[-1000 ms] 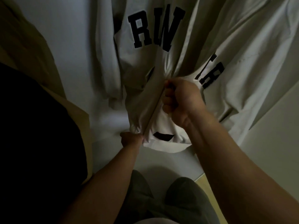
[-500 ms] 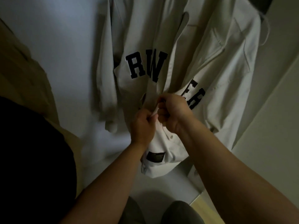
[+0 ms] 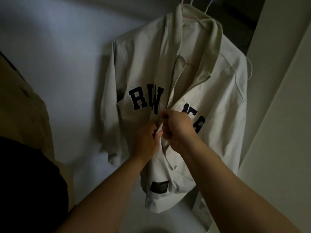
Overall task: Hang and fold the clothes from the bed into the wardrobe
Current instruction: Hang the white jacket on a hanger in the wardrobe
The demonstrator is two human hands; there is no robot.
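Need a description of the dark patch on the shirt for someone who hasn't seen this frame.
Find the pale shirt hanging mid-frame. Below the left hand, near the hem, sits the patch. It is a small dark rectangle, unlike the big block letters across the chest.

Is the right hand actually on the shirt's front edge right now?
Touching. The head view shows the right hand pinching the front edge of the white shirt, fingers curled round the cloth.
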